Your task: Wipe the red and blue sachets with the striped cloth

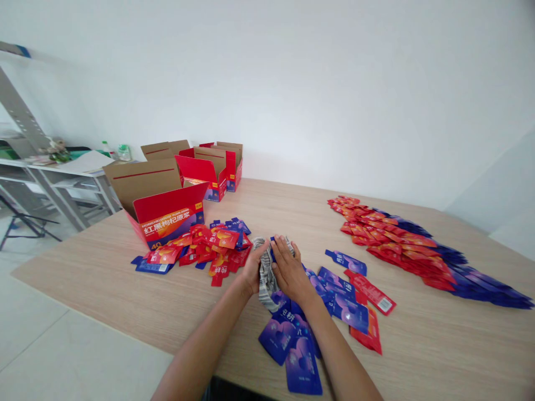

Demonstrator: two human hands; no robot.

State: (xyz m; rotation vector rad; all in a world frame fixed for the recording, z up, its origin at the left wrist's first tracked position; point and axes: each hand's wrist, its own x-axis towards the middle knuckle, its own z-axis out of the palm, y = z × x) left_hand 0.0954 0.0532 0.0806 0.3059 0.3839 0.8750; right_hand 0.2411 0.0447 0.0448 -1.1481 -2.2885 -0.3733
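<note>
Near the table's front middle, my left hand (251, 268) and my right hand (291, 271) press from either side on a layered, grey-and-white striped bundle (267, 281). A bit of blue shows at its top, by my right fingers; its kind is not clear. Blue sachets (279, 334) lie loosely spread under and around my right wrist. Further right are more blue sachets (349, 312) with red sachets (371, 292) among them. Beyond my left hand is a mixed heap of red sachets (221, 239) and blue ones.
An open red carton (171, 209) stands behind the heap at left, with more open cartons (211, 167) further back. Long overlapping rows of red and blue sachets (401, 239) lie at right. A white wall (317, 94) rises behind; a side desk (79, 167) stands left.
</note>
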